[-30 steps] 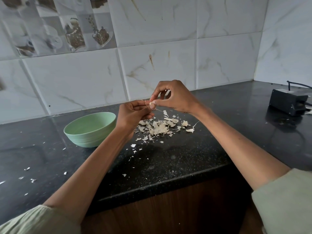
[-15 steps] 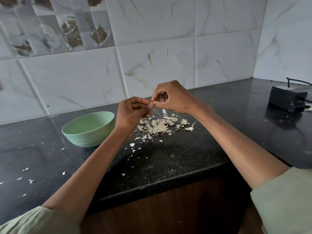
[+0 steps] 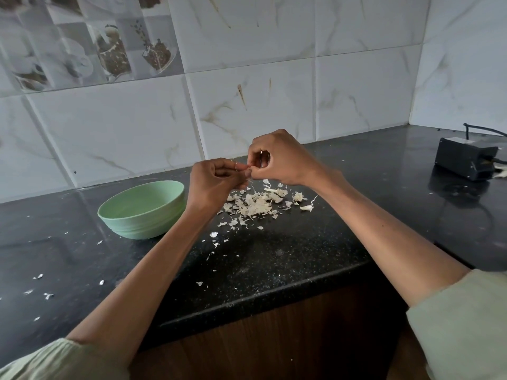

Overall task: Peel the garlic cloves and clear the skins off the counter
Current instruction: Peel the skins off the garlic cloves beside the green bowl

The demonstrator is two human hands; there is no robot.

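My hands are closing together: left hand [image 3: 216, 179] pinching the garlic clove [image 3: 247, 173], now almost hidden, right hand [image 3: 277, 157] pinching its skin; skins [image 3: 258, 202] piling below, peeling continuing.

A black speckled stone counter [image 3: 274, 259] is seen, polished and glossy (the black box [image 3: 463, 161] is mirrored in it). Dry, papery garlic skins [image 3: 258, 204] are scattered across it. The green bowl [image 3: 142, 212] is finished matt, ribbed outside. Glossy marbled tiles [image 3: 356, 91] are shown behind; wood-grain cabinet front [image 3: 274, 338] below.
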